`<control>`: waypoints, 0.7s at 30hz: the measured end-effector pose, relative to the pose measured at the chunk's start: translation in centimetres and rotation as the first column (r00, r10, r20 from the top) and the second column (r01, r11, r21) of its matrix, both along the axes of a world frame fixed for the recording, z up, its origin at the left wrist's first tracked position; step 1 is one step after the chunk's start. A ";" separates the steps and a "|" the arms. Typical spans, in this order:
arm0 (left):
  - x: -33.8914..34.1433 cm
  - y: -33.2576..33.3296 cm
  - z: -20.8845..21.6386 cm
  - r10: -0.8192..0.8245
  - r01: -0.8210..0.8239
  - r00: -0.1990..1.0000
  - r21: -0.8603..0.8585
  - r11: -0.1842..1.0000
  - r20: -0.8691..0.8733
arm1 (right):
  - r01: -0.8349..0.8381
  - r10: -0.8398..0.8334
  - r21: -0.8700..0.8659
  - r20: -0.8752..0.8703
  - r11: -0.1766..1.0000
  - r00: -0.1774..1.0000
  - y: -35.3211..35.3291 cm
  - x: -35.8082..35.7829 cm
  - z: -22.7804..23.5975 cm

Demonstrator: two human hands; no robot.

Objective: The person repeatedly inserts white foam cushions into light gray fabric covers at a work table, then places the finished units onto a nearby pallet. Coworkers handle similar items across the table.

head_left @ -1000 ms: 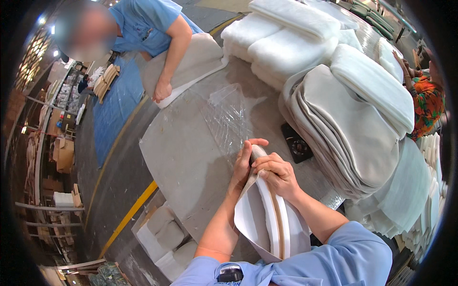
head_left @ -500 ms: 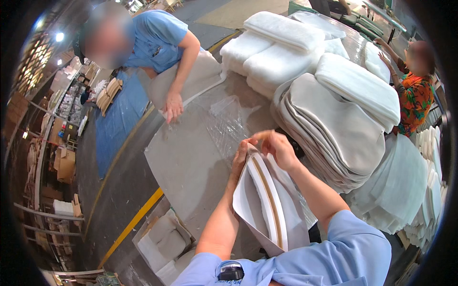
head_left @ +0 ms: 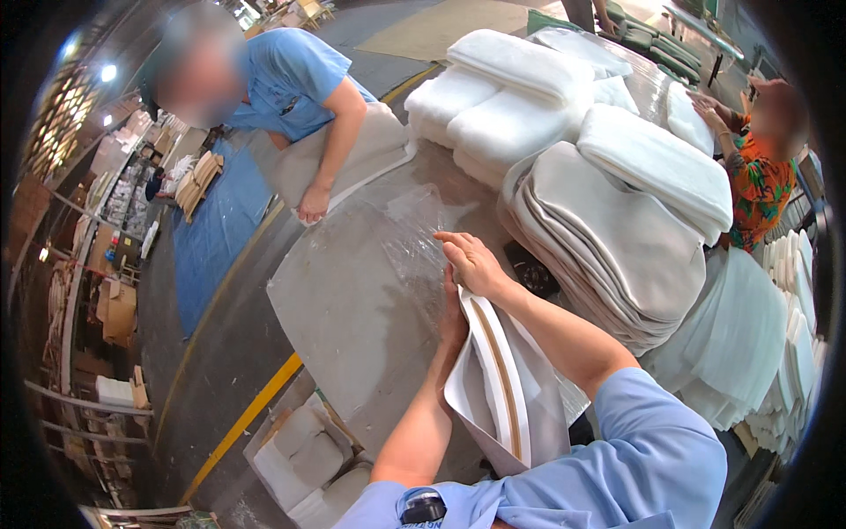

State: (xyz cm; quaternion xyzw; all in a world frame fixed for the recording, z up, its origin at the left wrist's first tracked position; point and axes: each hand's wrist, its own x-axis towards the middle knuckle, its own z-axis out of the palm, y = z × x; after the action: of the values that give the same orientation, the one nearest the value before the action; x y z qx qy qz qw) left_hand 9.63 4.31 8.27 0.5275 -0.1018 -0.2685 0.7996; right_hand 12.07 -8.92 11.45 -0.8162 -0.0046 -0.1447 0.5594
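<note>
A long grey cushion cover (head_left: pixel 551 414) stands on edge against my front, gaping along its upper side. Inside the opening a white band with a tan strip (head_left: pixel 500 361) down its middle runs lengthwise. My left hand (head_left: pixel 454 309) holds the cover's far end from the left, its fingers partly hidden by my other hand. Over the top of that same end, my right hand (head_left: pixel 476 266) is closed on the cover, with the forefinger pointing left. Just beyond both hands a crumpled clear plastic sheet (head_left: pixel 410 231) lies on the grey table (head_left: pixel 335 300).
At right are stacked grey covers (head_left: pixel 608 238) and white padding (head_left: pixel 520 97). A co-worker in blue (head_left: pixel 295 75) leans over a grey cushion (head_left: pixel 370 145) at far left; another person in a patterned shirt (head_left: pixel 758 189) stands far right. An open box of cushions (head_left: pixel 304 454) sits lower left.
My right hand has come down and left onto the cover's far end. The cover's far end has shifted slightly right and narrowed. The co-worker's hand has drawn back to the cushion's edge.
</note>
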 end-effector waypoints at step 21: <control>-27.8 13.8 -4.1 0.009 0.097 0.604 0.084 0.992 -0.797 | -0.162 0.231 0.185 -0.458 0.969 0.858 -10.7 -5.3 2.7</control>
State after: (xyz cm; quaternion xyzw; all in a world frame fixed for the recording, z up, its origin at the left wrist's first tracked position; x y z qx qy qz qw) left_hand -18.15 18.13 4.19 0.3973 0.2669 -0.5001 0.7217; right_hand 6.80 -19.60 14.13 -0.7804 0.0596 0.1182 0.6111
